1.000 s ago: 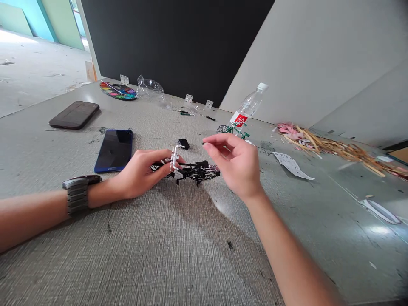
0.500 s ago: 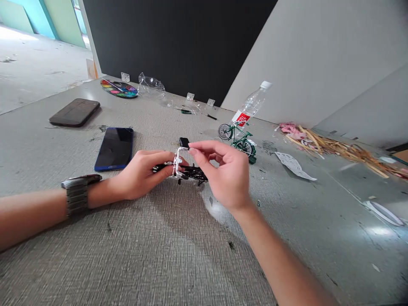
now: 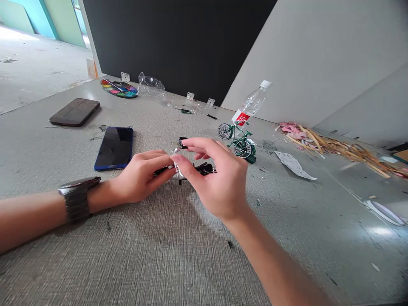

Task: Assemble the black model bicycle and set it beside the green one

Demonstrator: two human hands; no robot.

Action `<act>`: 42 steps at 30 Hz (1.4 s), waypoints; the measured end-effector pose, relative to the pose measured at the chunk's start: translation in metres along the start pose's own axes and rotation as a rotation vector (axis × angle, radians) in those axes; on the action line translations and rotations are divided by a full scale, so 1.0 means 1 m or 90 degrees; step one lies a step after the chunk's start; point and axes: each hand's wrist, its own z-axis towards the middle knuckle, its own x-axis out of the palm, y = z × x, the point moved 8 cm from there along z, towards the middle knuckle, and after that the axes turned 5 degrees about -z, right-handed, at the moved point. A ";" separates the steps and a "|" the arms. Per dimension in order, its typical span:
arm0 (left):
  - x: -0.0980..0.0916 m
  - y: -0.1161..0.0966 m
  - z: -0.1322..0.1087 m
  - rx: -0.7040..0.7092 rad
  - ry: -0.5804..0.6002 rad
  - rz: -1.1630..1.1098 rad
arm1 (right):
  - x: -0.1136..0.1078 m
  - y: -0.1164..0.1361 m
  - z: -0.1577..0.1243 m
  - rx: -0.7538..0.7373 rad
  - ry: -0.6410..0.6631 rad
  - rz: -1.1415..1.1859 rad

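Observation:
A small black model bicycle (image 3: 205, 168) with silver handlebars (image 3: 176, 165) lies between my hands, low over the table. My left hand (image 3: 140, 175) is closed, pinching the bicycle's front part between thumb and fingers, which cover much of it. On the handlebars rests the thumb of my right hand (image 3: 219, 178), its index fingertip against the black grip at their upper end. The right hand hides part of the frame and the rear. Just beyond the fingertips sits a small black object (image 3: 181, 140), partly covered.
A green model bicycle (image 3: 237, 138) stands in front of a clear bottle (image 3: 255, 102). Leftward lie a blue phone (image 3: 115, 148), a dark tablet-like device (image 3: 75, 112) and a paint palette (image 3: 119, 89). Clear plastic packaging (image 3: 152, 87) is at the back, printed paper (image 3: 293, 165) on the right.
My right thumb has moved left onto the handlebars, and its index finger has shifted to their grip. The handlebars have turned and tilted. My left hand keeps its hold.

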 end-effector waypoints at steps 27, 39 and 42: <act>0.004 -0.002 -0.003 -0.036 0.011 0.033 | -0.003 -0.032 -0.002 -0.074 0.243 -0.012; -0.005 0.017 -0.007 -0.169 -0.084 0.034 | -0.016 -0.054 0.003 -0.040 0.110 -0.086; -0.006 0.018 -0.005 -0.188 -0.092 0.033 | -0.033 -0.075 0.007 0.016 0.040 -0.158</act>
